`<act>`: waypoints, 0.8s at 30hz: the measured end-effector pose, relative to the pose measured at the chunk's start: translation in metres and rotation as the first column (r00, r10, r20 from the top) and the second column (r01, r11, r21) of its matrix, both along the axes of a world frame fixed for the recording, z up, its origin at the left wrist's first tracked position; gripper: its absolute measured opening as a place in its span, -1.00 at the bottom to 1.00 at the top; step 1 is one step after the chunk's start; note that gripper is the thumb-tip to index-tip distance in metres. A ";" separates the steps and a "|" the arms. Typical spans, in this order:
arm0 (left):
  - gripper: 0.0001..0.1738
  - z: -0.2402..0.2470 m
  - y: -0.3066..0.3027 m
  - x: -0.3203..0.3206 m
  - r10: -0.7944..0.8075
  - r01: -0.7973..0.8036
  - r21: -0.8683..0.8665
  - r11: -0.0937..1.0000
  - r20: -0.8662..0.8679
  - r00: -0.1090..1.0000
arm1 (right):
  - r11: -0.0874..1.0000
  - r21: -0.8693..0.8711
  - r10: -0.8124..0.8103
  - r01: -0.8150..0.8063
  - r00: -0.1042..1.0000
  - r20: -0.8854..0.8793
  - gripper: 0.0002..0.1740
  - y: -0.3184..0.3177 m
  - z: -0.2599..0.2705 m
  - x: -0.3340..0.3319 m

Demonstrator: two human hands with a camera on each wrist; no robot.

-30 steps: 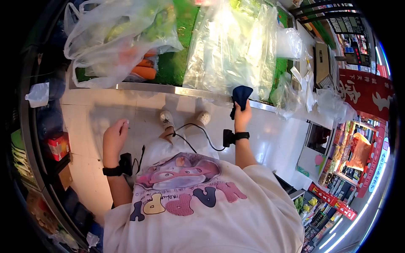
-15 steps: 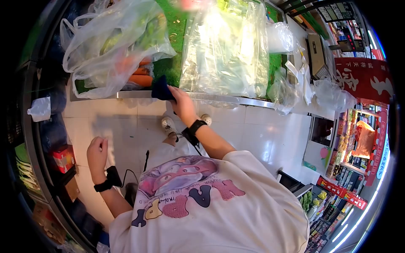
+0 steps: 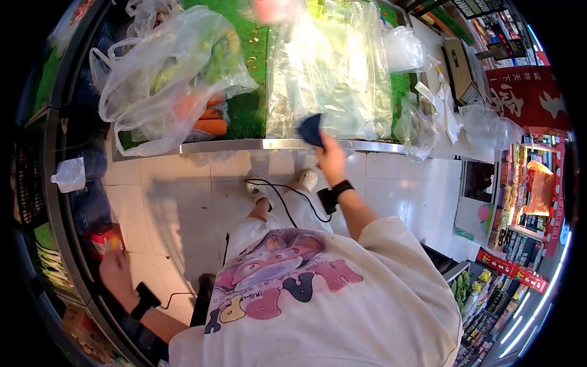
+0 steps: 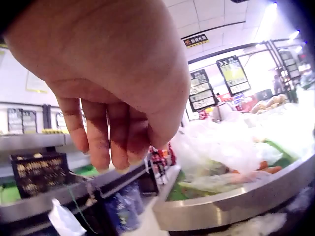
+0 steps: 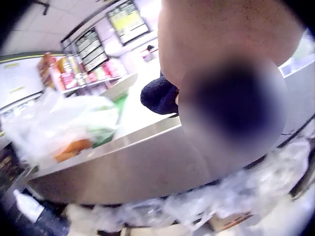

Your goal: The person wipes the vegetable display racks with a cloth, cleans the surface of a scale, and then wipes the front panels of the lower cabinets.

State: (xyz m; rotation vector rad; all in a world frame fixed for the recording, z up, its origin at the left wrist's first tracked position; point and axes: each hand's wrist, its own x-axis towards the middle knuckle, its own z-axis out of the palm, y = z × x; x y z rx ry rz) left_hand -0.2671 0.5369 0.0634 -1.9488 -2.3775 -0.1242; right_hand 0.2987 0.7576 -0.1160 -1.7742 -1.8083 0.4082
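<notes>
Right hand [image 3: 332, 160]: fingers closed round one end of a navy cloth [image 3: 310, 129]; in the right wrist view a dark blur hides much of the grip.
Navy cloth: at the middle stretch of the steel counter edge [image 3: 220, 147], in front of the flat clear plastic bag [image 3: 342, 92]; whether it touches the edge cannot be told.
Left hand [image 3: 116, 273]: fingers loosely bent, on the person's side of the steel counter edge, out past its left end, near a red box [image 3: 109, 235]; contact with the box cannot be told.
Cloth's shift: half a second ago it was at the left part of the edge by the carrots [image 3: 211, 126]; now it is farther right along it.
Left hand's shift: now farther from the edge than half a second ago.
Carrier bag [image 3: 165, 79]: translucent white, beyond the left part of the edge, with the carrots at its side.
Right wrist view alone: the cloth's nubby surface and crumpled plastic bags [image 5: 192, 211] bunched below the edge.
Left wrist view alone: the left fingers clearly side by side, and a small dark sign [image 4: 196, 40] with orange and yellow markings, high above the edge.
Writing: 天天 on a hanging price board [image 4: 232, 74] above and behind the edge; large white Chinese characters on a red banner [image 3: 526, 96] past its right end; the shirt [image 3: 342, 300] seems to spell HAPPY, upside down.
</notes>
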 end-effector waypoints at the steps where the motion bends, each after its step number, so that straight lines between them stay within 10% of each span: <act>1: -0.84 -0.014 0.007 0.016 -0.004 -0.005 -0.147 0.989 -0.060 0.998 | 0.996 0.022 0.091 -0.090 0.993 -0.078 -0.44 0.001 0.002 -0.032; 3: -0.85 -0.044 0.030 0.065 -0.043 0.107 -0.185 0.977 0.322 0.946 | 0.978 0.033 0.207 -0.204 0.967 -0.151 -0.39 0.005 0.003 -0.095; 11: -0.73 -0.065 0.042 0.189 0.037 0.583 -0.534 0.613 0.756 0.654 | 0.840 -0.005 0.531 -0.542 0.825 -0.194 -0.49 0.033 -0.010 -0.235; 18: -0.65 -0.045 0.049 0.212 0.087 0.769 -0.381 0.514 0.915 0.395 | 0.863 0.043 0.505 -0.504 0.856 -0.112 -0.40 0.008 0.001 -0.148; 24: -0.65 -0.023 0.078 0.226 -0.124 0.847 -0.421 0.325 0.869 0.479 | 0.995 -0.039 0.091 -0.095 0.991 -0.094 -0.41 -0.013 0.007 -0.008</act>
